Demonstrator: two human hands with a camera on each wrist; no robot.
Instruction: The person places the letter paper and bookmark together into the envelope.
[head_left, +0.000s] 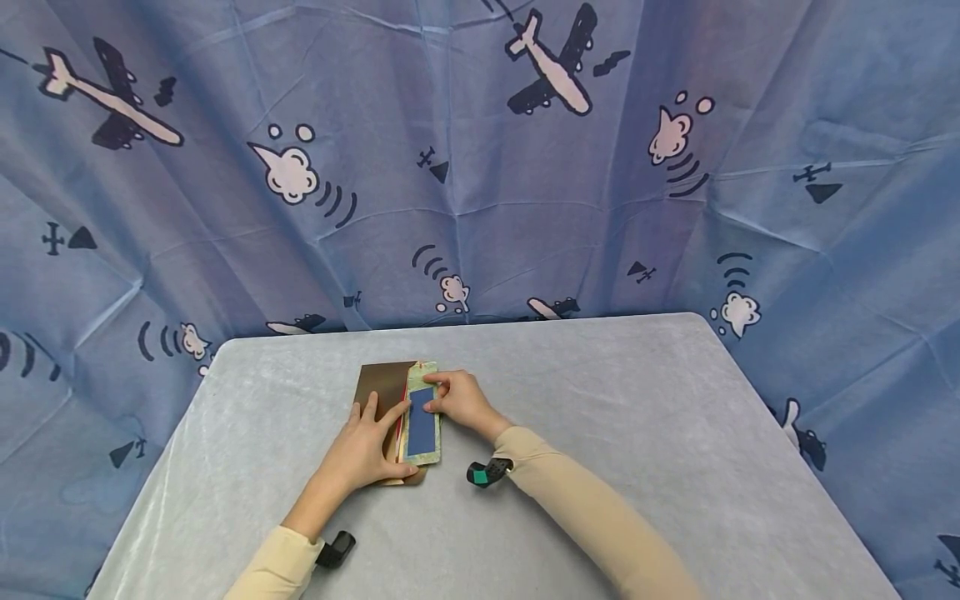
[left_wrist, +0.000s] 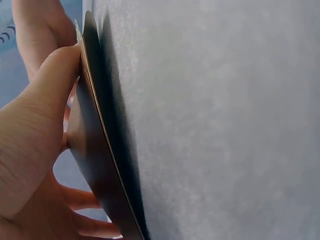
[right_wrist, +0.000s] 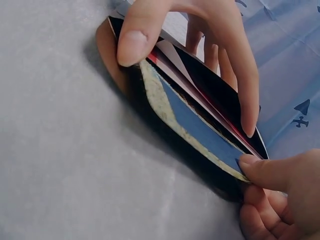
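A thin booklet with a dark brown cover lies on the table, longer than it is wide. Along its right side runs a narrow green-patterned flap with a blue panel. In the right wrist view, red and white sheets show between the flap and the dark side. My left hand presses on the booklet with fingers spread, its thumb at the near end. My right hand pinches the flap's right edge between thumb and fingers. Seen from the left wrist, the near edge bows above the table.
A pale grey cloth covers the table. Behind it hangs a blue curtain printed with airplanes and clouds. Each wrist wears a black camera band, the right one close to the table surface.
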